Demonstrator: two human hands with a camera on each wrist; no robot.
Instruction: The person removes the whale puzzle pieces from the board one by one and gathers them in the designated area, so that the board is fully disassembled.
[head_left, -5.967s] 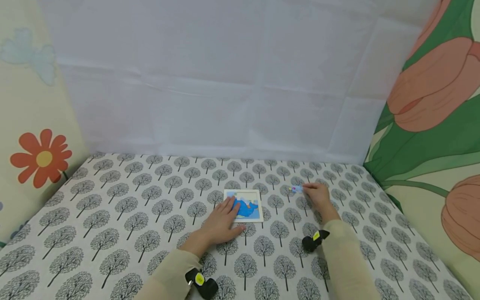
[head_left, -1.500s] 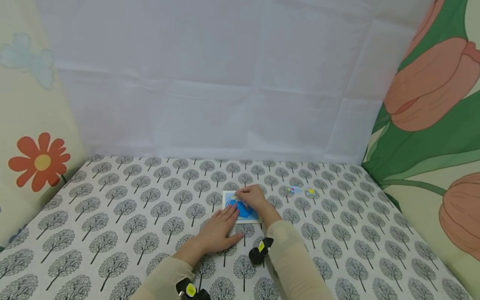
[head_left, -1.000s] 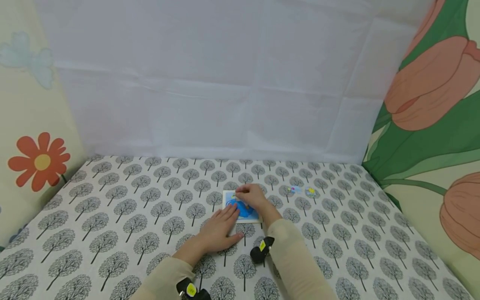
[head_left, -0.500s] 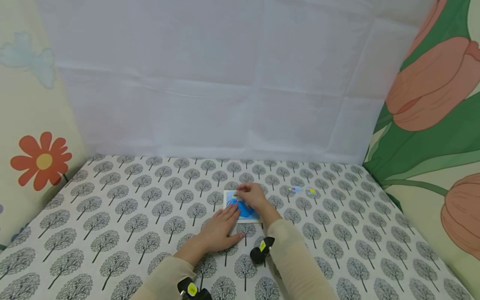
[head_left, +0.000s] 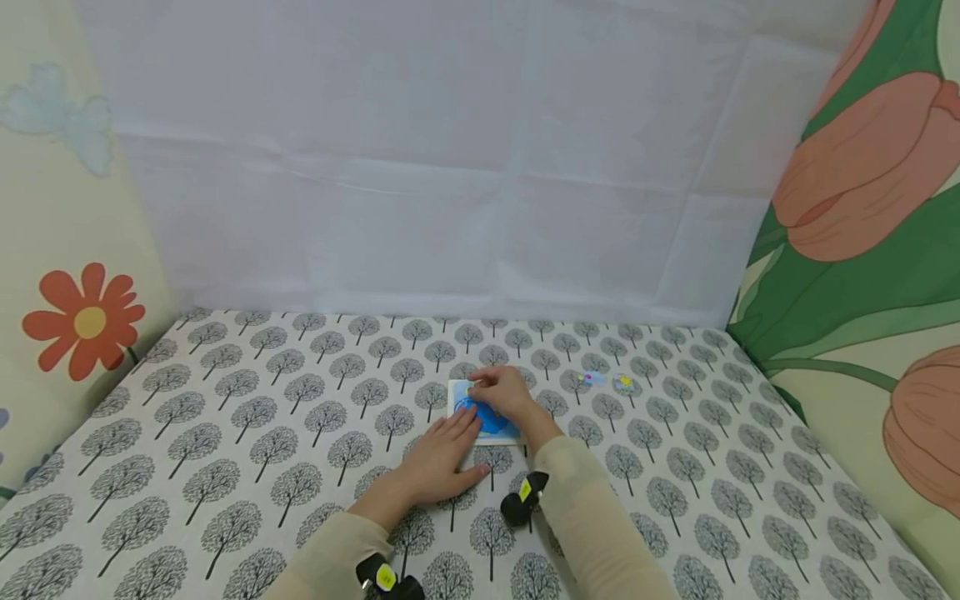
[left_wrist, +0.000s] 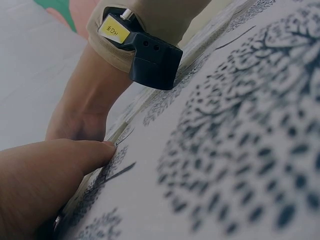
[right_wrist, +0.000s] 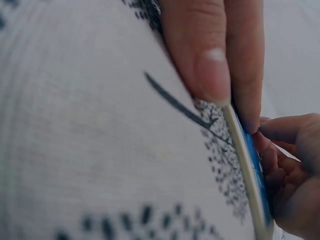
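Note:
A small picture puzzle in a white frame (head_left: 459,385) lies on the tree-print cloth, showing a blue whale. My left hand (head_left: 438,467) rests flat with its fingertips on the puzzle's left side and its thumb spread on the cloth. Curled over the top of the puzzle, my right hand (head_left: 512,396) pinches a small puzzle piece, mostly hidden by the fingers; a bit of yellow shows at the fingertips. In the right wrist view the right hand (right_wrist: 295,175) works close above the blue face, and left-hand fingers (right_wrist: 245,65) reach to the frame's edge.
Two loose puzzle pieces lie right of the frame: a light blue one with pink (head_left: 592,378) and one with a yellow sun (head_left: 623,382). A white sheet (head_left: 420,167) hangs behind the table. Black wrist cameras (head_left: 522,500) sit on both sleeves.
Six seconds ago my right hand was at the loose pieces on the right; it has since moved left onto the puzzle. Over the last second it shifts only slightly. My left hand stays put.

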